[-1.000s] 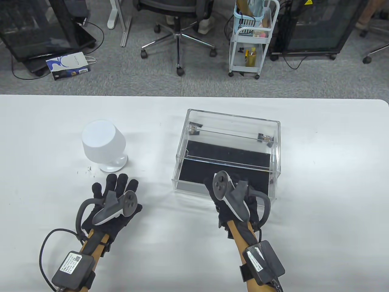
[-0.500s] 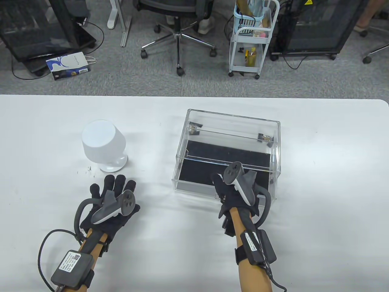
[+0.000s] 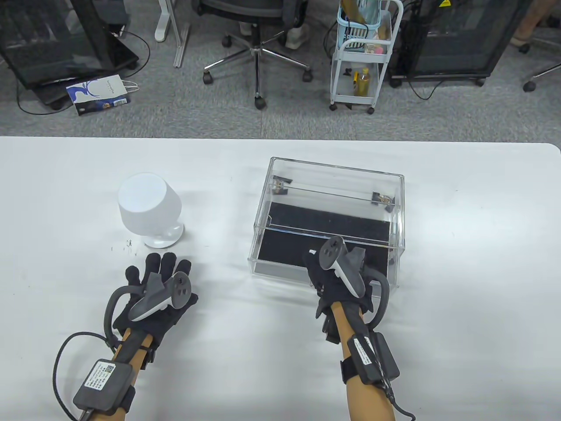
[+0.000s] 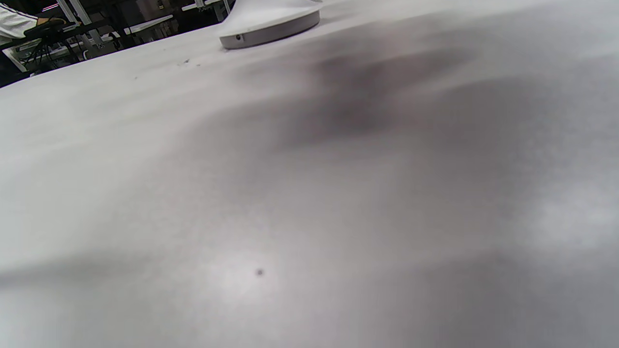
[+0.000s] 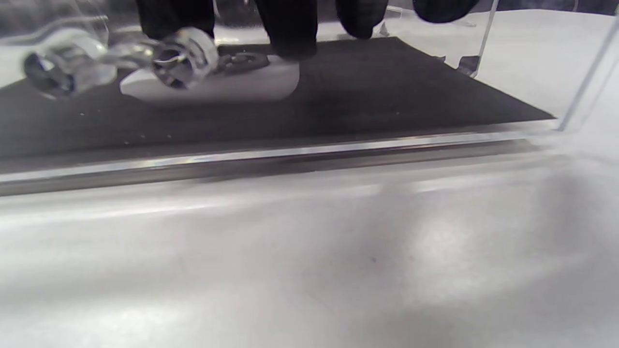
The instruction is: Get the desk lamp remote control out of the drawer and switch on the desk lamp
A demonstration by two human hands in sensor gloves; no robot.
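Note:
A clear acrylic drawer box [image 3: 333, 175] with a black mat stands right of centre on the table. My right hand [image 3: 326, 269] is at its front. In the right wrist view my fingers [image 5: 290, 29] hang over the mat, one reaching down to the white remote [image 5: 213, 87]. The remote lies on the mat behind a clear knob [image 5: 186, 55]. I cannot tell whether the fingers grip anything. The white desk lamp [image 3: 149, 208] stands at the left, unlit. My left hand [image 3: 160, 274] lies flat with fingers spread just in front of the lamp. The left wrist view shows the lamp's base [image 4: 271, 29].
The white table [image 3: 460, 263] stretches to both sides and toward me. Its far edge borders a floor with an office chair [image 3: 258, 26] and a small trolley [image 3: 361, 57].
My right hand moved forward to the drawer front and turned, then shifted slightly left. My left hand drifted a little left on the table.

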